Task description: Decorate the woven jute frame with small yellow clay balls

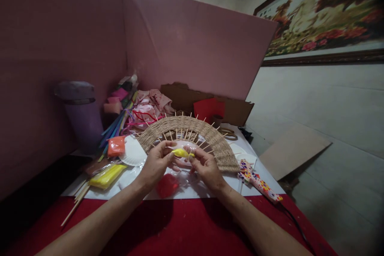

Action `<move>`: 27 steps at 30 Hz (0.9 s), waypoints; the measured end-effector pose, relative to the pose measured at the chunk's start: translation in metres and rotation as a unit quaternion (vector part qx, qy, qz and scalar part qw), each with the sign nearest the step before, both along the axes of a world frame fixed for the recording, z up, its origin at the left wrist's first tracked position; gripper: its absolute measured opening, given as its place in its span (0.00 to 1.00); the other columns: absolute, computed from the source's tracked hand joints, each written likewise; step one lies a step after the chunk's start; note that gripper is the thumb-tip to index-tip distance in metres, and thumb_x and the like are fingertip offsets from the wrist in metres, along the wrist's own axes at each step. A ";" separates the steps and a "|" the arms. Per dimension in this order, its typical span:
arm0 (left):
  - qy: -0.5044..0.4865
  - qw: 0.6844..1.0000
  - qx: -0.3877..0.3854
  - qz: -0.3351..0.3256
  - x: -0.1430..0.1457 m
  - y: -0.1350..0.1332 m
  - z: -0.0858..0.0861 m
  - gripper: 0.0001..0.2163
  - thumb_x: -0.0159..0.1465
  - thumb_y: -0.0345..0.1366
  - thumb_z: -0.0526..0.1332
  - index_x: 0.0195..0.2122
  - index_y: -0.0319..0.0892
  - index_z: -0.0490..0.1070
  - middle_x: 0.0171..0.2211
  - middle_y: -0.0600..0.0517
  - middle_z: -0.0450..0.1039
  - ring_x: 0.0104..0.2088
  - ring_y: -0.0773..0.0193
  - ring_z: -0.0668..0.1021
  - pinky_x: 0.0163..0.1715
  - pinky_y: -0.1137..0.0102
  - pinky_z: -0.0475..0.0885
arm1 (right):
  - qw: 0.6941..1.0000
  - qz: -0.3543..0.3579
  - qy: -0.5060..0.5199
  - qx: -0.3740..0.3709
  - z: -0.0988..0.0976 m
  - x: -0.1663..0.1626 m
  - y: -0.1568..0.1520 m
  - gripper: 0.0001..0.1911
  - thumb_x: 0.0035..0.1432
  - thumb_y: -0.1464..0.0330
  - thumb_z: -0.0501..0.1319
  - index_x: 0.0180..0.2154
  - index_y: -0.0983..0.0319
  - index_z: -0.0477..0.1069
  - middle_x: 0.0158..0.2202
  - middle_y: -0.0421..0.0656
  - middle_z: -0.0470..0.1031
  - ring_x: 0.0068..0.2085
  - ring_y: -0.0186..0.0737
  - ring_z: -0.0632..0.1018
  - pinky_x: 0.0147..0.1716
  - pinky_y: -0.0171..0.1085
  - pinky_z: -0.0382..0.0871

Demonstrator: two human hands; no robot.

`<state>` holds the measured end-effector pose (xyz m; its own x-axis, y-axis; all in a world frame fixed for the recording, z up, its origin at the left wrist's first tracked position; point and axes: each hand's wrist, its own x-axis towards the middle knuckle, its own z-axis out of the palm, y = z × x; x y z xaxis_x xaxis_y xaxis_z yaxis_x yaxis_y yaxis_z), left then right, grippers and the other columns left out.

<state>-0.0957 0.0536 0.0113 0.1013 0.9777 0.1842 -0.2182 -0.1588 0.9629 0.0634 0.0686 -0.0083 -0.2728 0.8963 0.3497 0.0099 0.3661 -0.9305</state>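
Observation:
Close above the table, a small lump of yellow modelling clay [180,152] stretches between my two hands, thinning toward the right end. My left hand [157,159] pinches its left end with thumb and fingertips. At the other end, the fingers of my right hand [204,165] close on the narrow tip. Just behind them stands a half-round woven twine fan [183,123] with thin sticks poking out along its rim. Below my hands lies a packet of red clay [167,186] in clear film. An orange clay packet [116,146] and a yellow clay packet [107,176] lie to the left.
A floral-patterned glue gun [262,186] with a cord lies right. Scissors [228,133] rest behind the fan. A purple bin [84,118] stands left, near loose wooden sticks [75,204]. Pink cloth [153,104] and brown cardboard [237,109] sit against the pink partition [192,40].

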 end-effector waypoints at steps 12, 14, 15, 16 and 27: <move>0.012 1.000 0.002 0.005 0.000 0.001 -0.003 0.16 0.51 0.38 0.63 0.37 0.39 0.62 0.29 0.49 0.76 0.26 0.59 0.80 0.22 0.69 0.74 | 0.997 0.079 0.013 -0.022 -0.002 0.000 -0.001 0.14 0.56 0.61 0.60 0.43 0.59 0.70 0.39 0.43 0.72 0.36 0.37 0.74 0.27 0.32 0.69; 0.012 1.000 0.000 0.004 0.000 0.001 -0.003 0.15 0.50 0.38 0.64 0.36 0.39 0.62 0.28 0.50 0.76 0.25 0.60 0.80 0.21 0.70 0.74 | 0.993 0.102 0.028 -0.049 -0.003 -0.001 0.000 0.18 0.55 0.61 0.61 0.47 0.58 0.68 0.41 0.43 0.73 0.39 0.39 0.75 0.31 0.34 0.70; 0.012 1.000 -0.001 -0.001 0.000 0.001 -0.003 0.16 0.50 0.39 0.64 0.36 0.39 0.63 0.27 0.50 0.76 0.25 0.61 0.80 0.21 0.70 0.74 | 0.992 0.111 0.038 -0.056 -0.004 -0.001 0.000 0.19 0.54 0.61 0.61 0.48 0.57 0.67 0.42 0.43 0.73 0.42 0.39 0.75 0.34 0.35 0.71; 0.013 1.000 -0.002 -0.008 0.001 0.001 -0.003 0.16 0.50 0.39 0.64 0.36 0.40 0.63 0.27 0.51 0.76 0.25 0.61 0.79 0.21 0.70 0.73 | 0.991 0.114 0.047 -0.056 -0.003 -0.002 0.000 0.20 0.53 0.61 0.62 0.48 0.57 0.67 0.43 0.43 0.74 0.44 0.40 0.75 0.38 0.37 0.71; 0.052 0.995 0.003 0.086 -0.005 0.001 -0.004 0.13 0.53 0.42 0.63 0.22 0.38 0.65 0.17 0.57 0.65 0.18 0.71 0.69 0.15 0.76 0.67 | 0.985 0.149 0.035 -0.078 0.002 -0.001 -0.006 0.14 0.49 0.62 0.65 0.39 0.61 0.73 0.34 0.40 0.74 0.31 0.32 0.73 0.28 0.31 0.69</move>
